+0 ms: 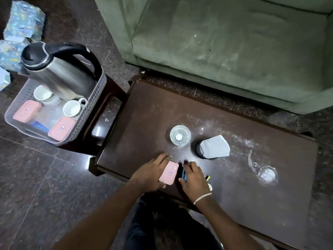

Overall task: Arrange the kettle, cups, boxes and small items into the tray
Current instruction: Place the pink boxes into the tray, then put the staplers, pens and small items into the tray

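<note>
A grey perforated tray (90,112) stands on a small stool at the left. In it are a steel kettle (61,73) with a black handle, two white cups (71,108), and two pink boxes (62,128). On the dark table (144,112), near its front edge, my left hand (151,173) grips a third pink box (169,172). Beside it, my right hand (193,177) closes on a small blue item (183,175), mostly hidden by the fingers. A small yellow-tipped item (207,177) peeks out behind my right wrist.
A clear glass (180,135) and a dark cup with grey cloth over it (212,147) stand mid-table. Another glass (267,175) lies at the right. A green sofa (225,42) is behind the table. Patterned packets (23,20) lie on the floor at far left.
</note>
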Tool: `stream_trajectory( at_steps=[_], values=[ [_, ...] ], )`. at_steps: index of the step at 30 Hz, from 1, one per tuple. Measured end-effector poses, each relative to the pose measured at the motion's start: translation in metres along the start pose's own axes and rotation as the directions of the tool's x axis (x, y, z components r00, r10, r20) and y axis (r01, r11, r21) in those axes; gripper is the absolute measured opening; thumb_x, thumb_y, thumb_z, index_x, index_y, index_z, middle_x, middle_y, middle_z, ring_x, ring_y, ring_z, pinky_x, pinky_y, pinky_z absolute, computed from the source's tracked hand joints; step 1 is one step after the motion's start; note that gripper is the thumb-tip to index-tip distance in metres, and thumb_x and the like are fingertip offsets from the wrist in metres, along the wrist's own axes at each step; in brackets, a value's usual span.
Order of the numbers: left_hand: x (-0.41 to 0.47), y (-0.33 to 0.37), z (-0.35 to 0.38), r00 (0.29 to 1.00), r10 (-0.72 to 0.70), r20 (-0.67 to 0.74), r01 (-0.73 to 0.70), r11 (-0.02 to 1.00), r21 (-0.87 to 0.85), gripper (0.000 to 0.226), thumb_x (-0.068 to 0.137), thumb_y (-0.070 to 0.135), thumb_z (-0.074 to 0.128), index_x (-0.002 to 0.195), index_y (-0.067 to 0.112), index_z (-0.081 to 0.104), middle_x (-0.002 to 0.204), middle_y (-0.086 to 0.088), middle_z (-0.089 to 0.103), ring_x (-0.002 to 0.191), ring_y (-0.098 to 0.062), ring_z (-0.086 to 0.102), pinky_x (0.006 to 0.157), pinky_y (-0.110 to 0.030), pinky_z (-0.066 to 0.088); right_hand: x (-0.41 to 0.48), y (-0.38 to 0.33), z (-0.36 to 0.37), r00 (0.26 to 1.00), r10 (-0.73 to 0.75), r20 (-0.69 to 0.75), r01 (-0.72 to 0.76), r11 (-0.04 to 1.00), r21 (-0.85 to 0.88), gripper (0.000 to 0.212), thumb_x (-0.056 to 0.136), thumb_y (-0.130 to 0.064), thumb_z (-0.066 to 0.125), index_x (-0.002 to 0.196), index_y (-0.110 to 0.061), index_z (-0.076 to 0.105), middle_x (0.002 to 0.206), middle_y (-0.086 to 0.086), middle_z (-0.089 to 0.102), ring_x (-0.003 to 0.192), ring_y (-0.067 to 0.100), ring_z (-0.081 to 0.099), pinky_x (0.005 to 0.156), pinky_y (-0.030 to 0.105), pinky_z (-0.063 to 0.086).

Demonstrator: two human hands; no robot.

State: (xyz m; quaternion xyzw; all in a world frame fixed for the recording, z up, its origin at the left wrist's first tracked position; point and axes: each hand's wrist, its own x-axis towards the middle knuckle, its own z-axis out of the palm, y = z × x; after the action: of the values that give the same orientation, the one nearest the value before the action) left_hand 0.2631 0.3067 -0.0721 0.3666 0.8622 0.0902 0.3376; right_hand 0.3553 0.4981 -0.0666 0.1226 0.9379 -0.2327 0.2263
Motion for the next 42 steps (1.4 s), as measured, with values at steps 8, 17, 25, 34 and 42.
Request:
stream_trajectory(
  at_steps=[8, 17, 25, 34, 42],
  values=[
    [0.015, 0.013, 0.019, 1.0, 0.025, 0.018, -0.024, 0.999, -0.024, 0.111, 0.075, 0.028, 0.085, 0.162, 0.018, 0.017, 0.163, 0.002, 0.021, 0.14, -0.028, 0.045, 0.109, -0.041, 0.049, 0.009, 0.016, 0.021, 0.998, -0.031, 0.06, 0.038, 0.991, -0.129, 0.07, 0.078, -0.02, 0.067, 0.144, -0.02, 0.043, 0.144, 0.007, 0.043, 0.112, 0.032, 0.049, 0.101, 0.038, 0.042],
    [-0.013, -0.029, -0.024, 0.992, 0.061, -0.106, -0.073, 0.991, -0.112, 0.097, 0.076, 0.018, 0.075, 0.159, 0.014, 0.026, 0.16, -0.004, 0.029, 0.14, -0.028, 0.045, 0.117, -0.035, 0.039, 0.011, -0.024, 0.011, 0.997, -0.078, 0.0, 0.078, 0.994, 0.074, 0.062, 0.081, -0.018, 0.067, 0.14, -0.017, 0.05, 0.135, 0.005, 0.05, 0.114, 0.027, 0.054, 0.1, 0.033, 0.044],
    [-0.102, -0.13, -0.143, 0.969, -0.054, -0.24, 0.029, 0.994, -0.105, 0.1, 0.075, 0.024, 0.081, 0.157, 0.027, 0.024, 0.162, -0.001, 0.021, 0.14, -0.024, 0.048, 0.108, -0.021, 0.039, 0.034, -0.148, -0.025, 0.957, -0.24, -0.16, 0.274, 0.932, 0.239, 0.061, 0.077, -0.017, 0.077, 0.134, -0.016, 0.057, 0.123, 0.001, 0.056, 0.112, 0.019, 0.059, 0.097, 0.028, 0.047],
    [-0.192, -0.264, -0.22, 0.921, -0.278, -0.273, 0.272, 0.96, -0.058, 0.103, 0.073, 0.017, 0.088, 0.159, 0.023, 0.032, 0.16, -0.003, 0.026, 0.137, -0.029, 0.051, 0.105, -0.034, 0.047, 0.082, -0.315, -0.042, 0.888, -0.373, -0.269, 0.451, 0.82, 0.352, 0.06, 0.077, -0.024, 0.077, 0.132, -0.022, 0.052, 0.125, -0.007, 0.052, 0.111, 0.015, 0.058, 0.095, 0.028, 0.05],
    [-0.194, -0.346, -0.231, 0.923, -0.302, -0.237, 0.334, 0.936, 0.109, 0.108, 0.073, 0.027, 0.09, 0.16, 0.03, 0.026, 0.163, 0.006, 0.031, 0.14, -0.027, 0.043, 0.106, -0.045, 0.051, 0.121, -0.406, -0.011, 0.874, -0.401, -0.275, 0.433, 0.899, 0.067, 0.046, 0.072, -0.037, 0.074, 0.113, -0.024, 0.057, 0.109, -0.001, 0.059, 0.097, 0.025, 0.053, 0.073, 0.042, 0.043]
  ],
)
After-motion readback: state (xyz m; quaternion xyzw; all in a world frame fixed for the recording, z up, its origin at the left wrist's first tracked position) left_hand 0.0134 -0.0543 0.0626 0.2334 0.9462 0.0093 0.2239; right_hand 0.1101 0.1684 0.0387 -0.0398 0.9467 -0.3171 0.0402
